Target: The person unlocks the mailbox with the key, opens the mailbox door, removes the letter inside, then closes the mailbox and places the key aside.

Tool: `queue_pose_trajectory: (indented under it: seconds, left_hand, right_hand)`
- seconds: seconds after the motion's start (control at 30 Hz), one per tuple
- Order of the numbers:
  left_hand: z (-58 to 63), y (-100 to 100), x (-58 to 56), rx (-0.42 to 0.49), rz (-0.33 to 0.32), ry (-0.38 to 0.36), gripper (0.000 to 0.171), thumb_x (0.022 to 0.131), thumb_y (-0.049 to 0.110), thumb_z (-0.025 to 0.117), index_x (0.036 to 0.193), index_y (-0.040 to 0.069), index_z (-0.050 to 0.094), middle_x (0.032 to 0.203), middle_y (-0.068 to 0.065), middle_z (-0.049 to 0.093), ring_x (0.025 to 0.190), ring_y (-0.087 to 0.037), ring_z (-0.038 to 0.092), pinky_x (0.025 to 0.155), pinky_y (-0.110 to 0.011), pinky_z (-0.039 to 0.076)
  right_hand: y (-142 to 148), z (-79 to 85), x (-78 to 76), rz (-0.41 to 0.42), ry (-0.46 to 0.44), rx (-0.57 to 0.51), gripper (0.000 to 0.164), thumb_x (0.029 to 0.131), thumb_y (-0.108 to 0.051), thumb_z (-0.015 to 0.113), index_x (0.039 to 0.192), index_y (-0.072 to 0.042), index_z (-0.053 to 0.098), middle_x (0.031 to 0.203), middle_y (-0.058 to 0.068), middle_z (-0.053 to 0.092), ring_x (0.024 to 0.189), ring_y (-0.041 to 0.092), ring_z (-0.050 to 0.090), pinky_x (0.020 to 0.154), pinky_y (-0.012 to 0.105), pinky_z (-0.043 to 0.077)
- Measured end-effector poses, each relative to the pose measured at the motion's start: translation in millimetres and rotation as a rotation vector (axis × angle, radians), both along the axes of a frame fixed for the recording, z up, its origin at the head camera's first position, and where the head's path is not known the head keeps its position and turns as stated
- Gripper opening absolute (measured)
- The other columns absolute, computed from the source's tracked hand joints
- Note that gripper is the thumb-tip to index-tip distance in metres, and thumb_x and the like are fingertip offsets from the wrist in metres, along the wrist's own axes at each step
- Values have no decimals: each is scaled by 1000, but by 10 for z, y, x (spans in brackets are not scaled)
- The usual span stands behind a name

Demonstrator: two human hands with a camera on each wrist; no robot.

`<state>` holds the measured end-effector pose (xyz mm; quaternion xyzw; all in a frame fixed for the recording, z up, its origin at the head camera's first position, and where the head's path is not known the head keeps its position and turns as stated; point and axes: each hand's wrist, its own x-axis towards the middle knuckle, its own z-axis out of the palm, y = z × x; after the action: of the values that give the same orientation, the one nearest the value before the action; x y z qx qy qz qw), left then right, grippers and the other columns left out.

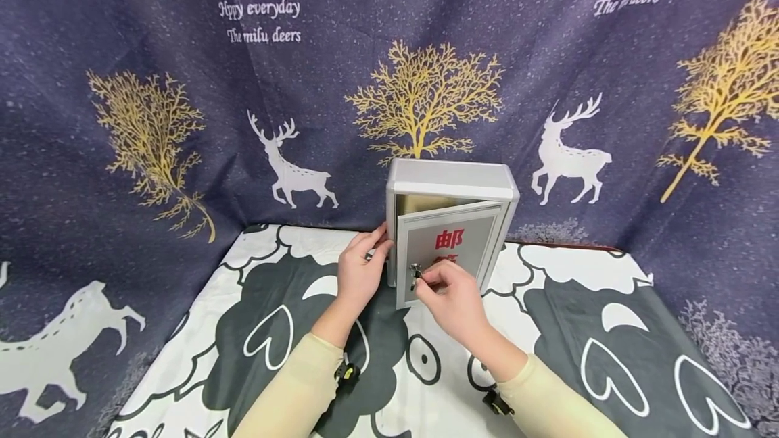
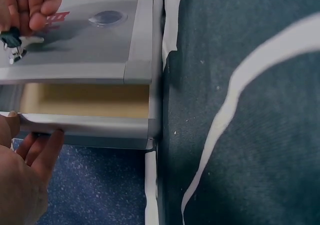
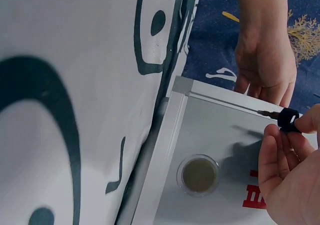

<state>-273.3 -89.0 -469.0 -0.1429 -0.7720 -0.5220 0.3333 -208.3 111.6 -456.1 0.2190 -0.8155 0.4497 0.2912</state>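
Observation:
A grey metal mailbox (image 1: 453, 171) with red characters stands upright near the back of the table. Its door (image 1: 477, 238) is ajar, leaving a gap along the left and top edges. My left hand (image 1: 359, 269) grips the box's left side wall, thumb at the front rim and fingers on the outer side. At the door's lock, my right hand (image 1: 453, 293) pinches a black-headed key (image 3: 287, 119) between thumb and fingers. Another metal key blade (image 3: 266, 113) points toward the door's lower edge. Whether the pinched key sits in the lock is hidden by the fingers.
A cloth with black-and-white cartoon prints (image 1: 292, 370) covers the table. Behind the box hangs a dark blue curtain (image 1: 365, 5) with deer and golden trees. A round clear window (image 3: 199, 175) is on the lower part of the door.

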Motion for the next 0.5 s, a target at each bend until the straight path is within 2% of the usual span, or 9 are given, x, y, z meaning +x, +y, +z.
queue_pose_trajectory:
  seconds: [0.2,0.5]
  left_hand:
    - [-13,6,5,5,-8,-7,33,101,13,84,135,12,82,116,-5,82,103,-23,79,71,-17,54]
    - [-29,4,-13,30,-40,19,34,100,9,85,134,8,82,116,-7,81,102,-25,79,72,-14,56]
  right_hand:
    - [112,20,104,46,-67,5,23,85,5,81,84,-17,75,93,-4,75,77,7,71,66,28,62]
    - [333,41,178,177,-103,18,26,89,6,82,90,-19,76,97,-5,75,82,6,70,67,29,61]
